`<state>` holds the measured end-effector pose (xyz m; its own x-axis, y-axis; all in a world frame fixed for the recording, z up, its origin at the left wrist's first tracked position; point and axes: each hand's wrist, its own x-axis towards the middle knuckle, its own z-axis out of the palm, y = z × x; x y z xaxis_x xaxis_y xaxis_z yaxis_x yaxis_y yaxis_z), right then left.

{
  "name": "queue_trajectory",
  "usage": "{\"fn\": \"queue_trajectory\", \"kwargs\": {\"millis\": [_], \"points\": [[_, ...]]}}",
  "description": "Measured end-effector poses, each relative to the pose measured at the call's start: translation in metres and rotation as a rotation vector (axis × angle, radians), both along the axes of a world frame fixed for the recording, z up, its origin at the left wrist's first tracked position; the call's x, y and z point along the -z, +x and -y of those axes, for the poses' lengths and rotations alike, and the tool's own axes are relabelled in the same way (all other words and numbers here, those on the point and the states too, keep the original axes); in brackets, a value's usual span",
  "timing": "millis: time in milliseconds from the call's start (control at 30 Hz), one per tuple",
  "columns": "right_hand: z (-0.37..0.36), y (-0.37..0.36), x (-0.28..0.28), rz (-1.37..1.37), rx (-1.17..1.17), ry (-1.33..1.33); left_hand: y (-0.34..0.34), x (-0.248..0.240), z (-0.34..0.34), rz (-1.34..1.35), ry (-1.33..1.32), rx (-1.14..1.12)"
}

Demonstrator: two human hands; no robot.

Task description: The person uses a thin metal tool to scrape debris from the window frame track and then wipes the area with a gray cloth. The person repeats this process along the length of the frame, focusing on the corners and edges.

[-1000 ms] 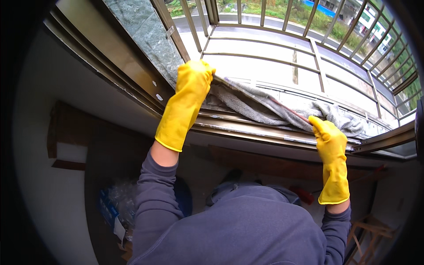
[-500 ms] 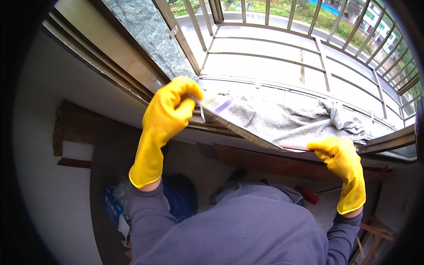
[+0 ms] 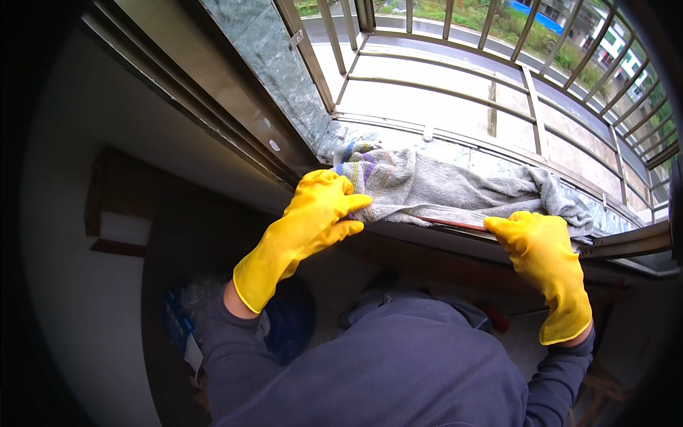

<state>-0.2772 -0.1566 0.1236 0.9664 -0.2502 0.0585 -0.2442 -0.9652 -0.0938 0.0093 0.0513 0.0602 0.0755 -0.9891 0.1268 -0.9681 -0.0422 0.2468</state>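
Observation:
A grey towel [image 3: 455,183] with purple and yellow stripes lies crumpled along the window sill, its near edge over the window track. My left hand [image 3: 306,224], in a yellow rubber glove, rests at the towel's left end; thumb and forefinger are apart, and the forefinger touches the cloth. My right hand [image 3: 537,245], gloved the same way, pinches a thin reddish stick [image 3: 455,224] at its right end. The stick runs leftward along the towel's near edge, and its left end goes under the cloth.
Beyond the sill [image 3: 448,151] is a cage of metal window bars [image 3: 530,107]. A metal window frame [image 3: 213,78] rises at the left. Below on the left are a blue container [image 3: 293,320] and a blue box [image 3: 178,317] with clear plastic.
My left hand has let go of the towel's lifted left edge and come down to the right. The towel now lies lower on the sill. My right hand keeps its hold on the stick.

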Motion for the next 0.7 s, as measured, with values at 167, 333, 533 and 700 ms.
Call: {"fn": "queue_trajectory", "kwargs": {"millis": [167, 333, 533, 700], "points": [[0.000, 0.010, -0.015, 0.080, -0.015, 0.113, -0.004, -0.011, 0.003, 0.170, 0.126, -0.129], [0.000, 0.019, -0.018, 0.107, 0.130, -0.094, -0.002, -0.011, 0.014, 0.293, 0.212, -0.049], [0.021, 0.009, -0.023, -0.062, 0.041, 0.410, 0.010, -0.003, 0.011, 0.179, 0.145, -0.024], [0.025, 0.009, -0.039, -0.052, 0.028, 0.510, 0.010, 0.003, 0.004, 0.130, 0.107, -0.037]]}}
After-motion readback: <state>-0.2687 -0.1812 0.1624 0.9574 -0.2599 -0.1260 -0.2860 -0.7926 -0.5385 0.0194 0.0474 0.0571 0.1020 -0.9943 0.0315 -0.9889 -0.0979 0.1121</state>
